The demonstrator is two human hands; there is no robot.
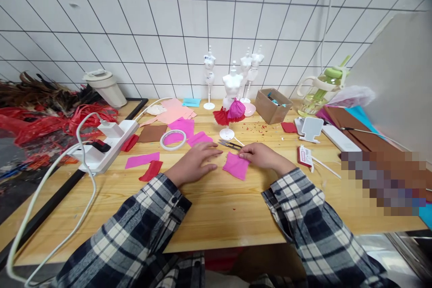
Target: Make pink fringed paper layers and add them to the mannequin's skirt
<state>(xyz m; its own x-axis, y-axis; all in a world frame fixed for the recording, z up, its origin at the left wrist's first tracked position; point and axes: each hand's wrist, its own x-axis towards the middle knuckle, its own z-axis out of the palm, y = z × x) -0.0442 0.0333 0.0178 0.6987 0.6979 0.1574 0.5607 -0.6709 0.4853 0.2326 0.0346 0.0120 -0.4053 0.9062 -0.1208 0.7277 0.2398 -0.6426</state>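
Observation:
My right hand (pixel 265 157) pinches the upper right edge of a small square of pink crepe paper (pixel 235 168), which lies on the wooden table (pixel 232 220). To its left, my left hand (pixel 193 163) hovers low over or rests on the table, fingers stretched out and apart, holding nothing. Thread snips (pixel 230 145) lie just beyond the square, between both hands. Behind them stands a white miniature dress form (pixel 232 84), wearing a ruffled red skirt (pixel 221 118) with a gathered pink piece (pixel 236 109) over it.
A tape roll (pixel 173 140), pink strips (pixel 142 160) and a red scrap (pixel 151 171) lie left. A power strip (pixel 113 148) with cables stands farther left. Toward the right are a cardboard box (pixel 273 105), a phone stand (pixel 310 129) and a green-lidded bottle (pixel 320 90).

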